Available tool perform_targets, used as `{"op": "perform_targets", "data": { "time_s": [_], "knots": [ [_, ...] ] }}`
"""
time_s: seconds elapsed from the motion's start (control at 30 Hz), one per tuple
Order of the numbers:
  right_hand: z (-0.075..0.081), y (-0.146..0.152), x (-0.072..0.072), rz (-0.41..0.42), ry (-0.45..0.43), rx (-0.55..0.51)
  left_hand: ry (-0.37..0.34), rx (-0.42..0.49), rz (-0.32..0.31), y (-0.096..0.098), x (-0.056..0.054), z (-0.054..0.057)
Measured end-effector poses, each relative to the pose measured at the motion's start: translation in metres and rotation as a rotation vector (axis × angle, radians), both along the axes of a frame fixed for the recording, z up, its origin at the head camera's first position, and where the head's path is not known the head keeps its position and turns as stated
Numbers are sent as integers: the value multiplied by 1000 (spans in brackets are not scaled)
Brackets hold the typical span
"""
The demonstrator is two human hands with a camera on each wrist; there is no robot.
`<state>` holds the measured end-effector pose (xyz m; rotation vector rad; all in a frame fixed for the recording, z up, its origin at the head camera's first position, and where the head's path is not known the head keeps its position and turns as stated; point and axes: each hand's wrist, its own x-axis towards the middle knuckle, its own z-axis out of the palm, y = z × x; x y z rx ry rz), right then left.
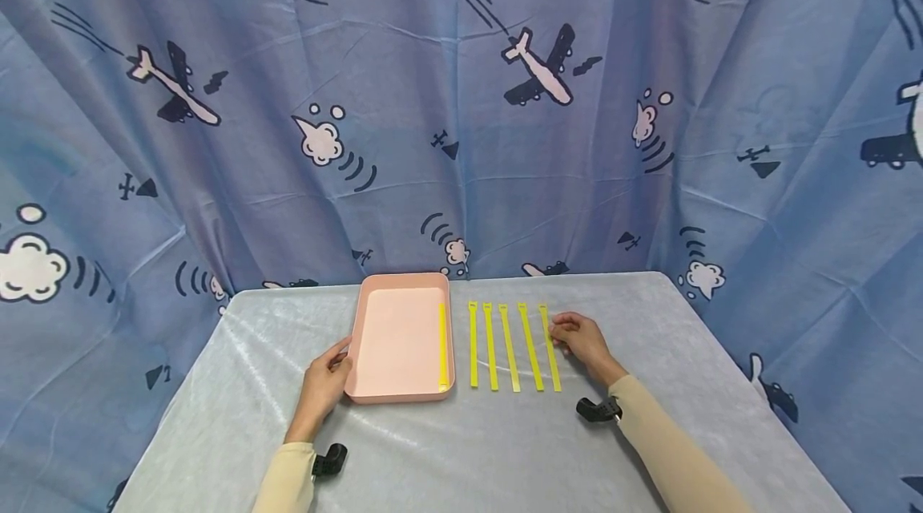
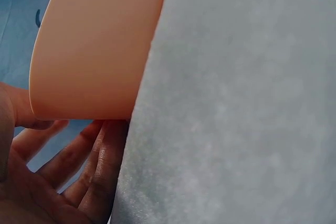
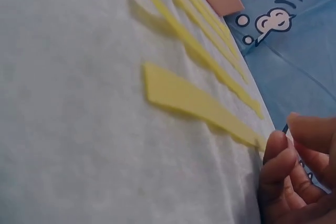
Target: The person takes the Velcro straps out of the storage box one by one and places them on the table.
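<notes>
A pink tray (image 1: 400,397) lies on the table, with one yellow slotted strap (image 1: 443,345) along its right inner side. My left hand (image 1: 326,385) touches the tray's left side; in the left wrist view its fingers (image 2: 107,171) reach loosely along the outer wall (image 2: 100,51). Several more yellow straps lie side by side to the tray's right, slotted heads away from me. At the rightmost strap (image 1: 551,353), my right hand (image 1: 582,343) rests beside the upper part. In the right wrist view its fingers (image 3: 278,169) are loosely bent near that strap (image 3: 194,100); whether they touch it is unclear.
A grey-white cloth (image 1: 433,457) covers the table. Behind the table's far edge hangs a blue curtain (image 1: 397,216) printed with planes and clouds. Each wrist wears a black band device.
</notes>
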<state>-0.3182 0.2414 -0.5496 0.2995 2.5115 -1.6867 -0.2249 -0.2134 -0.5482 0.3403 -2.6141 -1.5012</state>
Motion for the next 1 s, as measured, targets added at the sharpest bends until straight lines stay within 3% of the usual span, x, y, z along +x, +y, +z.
{"op": "perform_targets", "data": {
  "time_s": [0.4,1.0],
  "knots": [
    [13,-19,26,65,24,-87,1,4,-9,1,1,1],
    [17,-78,44,159,57,-197,0,0,-16,0,1,0]
  ]
}}
